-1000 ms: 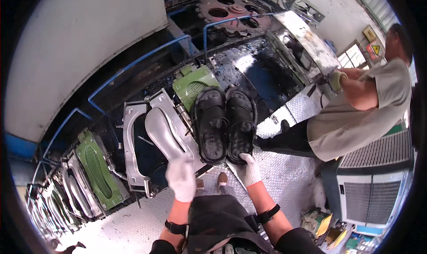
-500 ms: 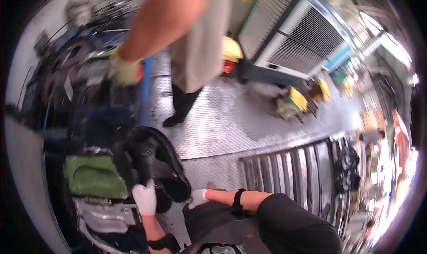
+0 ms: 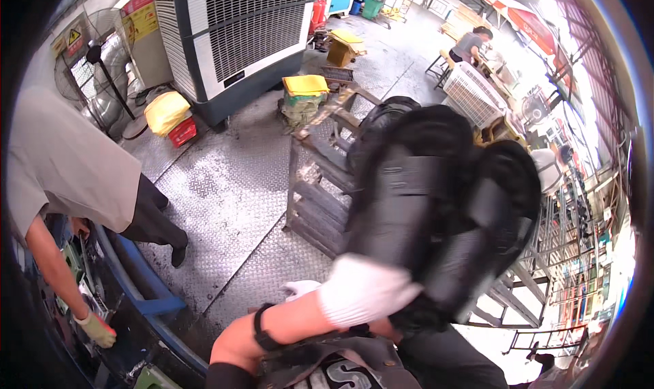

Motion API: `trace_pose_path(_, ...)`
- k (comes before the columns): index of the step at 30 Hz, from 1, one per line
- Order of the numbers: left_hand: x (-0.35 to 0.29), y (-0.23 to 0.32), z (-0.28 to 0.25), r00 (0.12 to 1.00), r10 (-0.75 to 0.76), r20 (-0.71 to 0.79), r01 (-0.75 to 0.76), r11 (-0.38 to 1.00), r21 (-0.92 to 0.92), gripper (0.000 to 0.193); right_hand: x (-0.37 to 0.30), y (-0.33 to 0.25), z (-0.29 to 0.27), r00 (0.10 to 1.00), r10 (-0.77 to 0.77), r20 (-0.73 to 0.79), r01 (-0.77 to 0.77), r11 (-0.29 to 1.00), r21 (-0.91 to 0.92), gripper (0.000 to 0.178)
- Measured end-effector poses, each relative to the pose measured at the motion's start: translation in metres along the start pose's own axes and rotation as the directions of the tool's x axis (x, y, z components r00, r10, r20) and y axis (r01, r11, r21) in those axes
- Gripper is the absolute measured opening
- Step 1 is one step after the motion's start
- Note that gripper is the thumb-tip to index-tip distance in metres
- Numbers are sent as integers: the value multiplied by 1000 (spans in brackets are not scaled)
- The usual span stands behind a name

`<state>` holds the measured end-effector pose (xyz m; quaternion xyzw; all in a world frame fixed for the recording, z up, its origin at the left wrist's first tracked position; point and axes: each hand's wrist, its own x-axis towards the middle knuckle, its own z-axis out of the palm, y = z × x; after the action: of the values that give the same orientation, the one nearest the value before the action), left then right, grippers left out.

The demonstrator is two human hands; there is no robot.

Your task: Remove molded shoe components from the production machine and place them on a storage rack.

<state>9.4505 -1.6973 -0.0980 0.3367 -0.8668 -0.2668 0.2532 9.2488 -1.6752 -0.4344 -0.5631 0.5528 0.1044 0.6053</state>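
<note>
My left arm crosses in front of my body toward the right, and its white-gloved left hand [image 3: 371, 290] is closed on the near end of a pair of black slippers [image 3: 402, 205]. They are large in the picture and slightly blurred, with rounded far ends, tilted up over a metal rack [image 3: 320, 191]. Another rounded black piece [image 3: 388, 113] shows behind them; whether it lies on the rack or is held I cannot tell. Part of my right hand [image 3: 300, 290], also white-gloved, shows beyond my left forearm. Its fingers look loosely apart with nothing in them, and the forearm is mostly hidden.
At the left a co-worker [image 3: 82, 157] reaches a gloved hand [image 3: 99, 331] into a machine with a blue edge [image 3: 160, 305]. A large cooler unit [image 3: 238, 41], yellow-topped stools [image 3: 305, 86] and a standing fan [image 3: 95, 55] are farther off. Another person [image 3: 470, 45] sits far right.
My view has swung right, away from the green mould and machine. My left hand has carried the black slippers from beside the machine to above the rack.
</note>
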Motion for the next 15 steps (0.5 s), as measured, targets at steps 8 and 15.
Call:
trace_pose_path(8, 226, 37, 148, 997, -18, -73, 11, 996, -94, 28, -48, 48, -28, 1000, -19, 24, 4, 865, 501, 58)
trace_pose_path(15, 228, 15, 136, 946, 92, -310, -56, 991, 121, 19, 15, -27, -61, 968, -107, 226, -1, 902, 433, 57)
